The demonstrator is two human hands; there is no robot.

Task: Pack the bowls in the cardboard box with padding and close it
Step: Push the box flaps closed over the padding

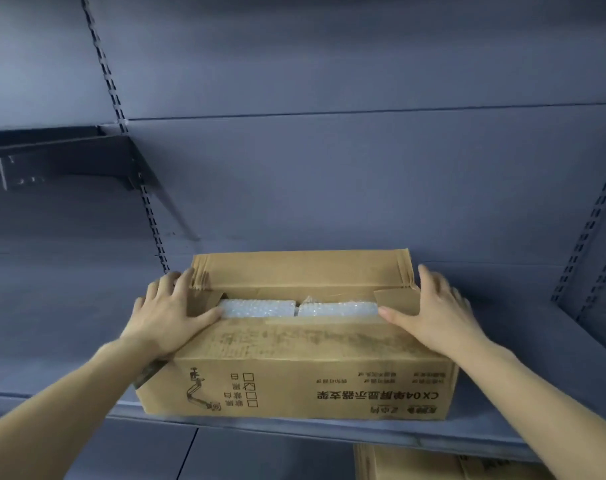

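Note:
A brown cardboard box (294, 382) with upside-down black print stands on a grey metal shelf. Its near flap lies folded down and its far flap (301, 268) stands up. Through the gap in the top, two bundles of bubble wrap (260, 308) lie side by side inside; no bowl shows. My left hand (170, 313) lies flat on the left side flap and the box's top left corner, fingers spread. On the right side flap rests my right hand (436, 313), also flat with fingers apart. Neither hand grips anything.
The shelf (502, 341) runs left and right with a grey back panel and slotted uprights (152, 220) behind the box. A dark bracket (69, 161) juts out at the upper left. Another cardboard box (416, 462) sits on the level below, at the bottom right.

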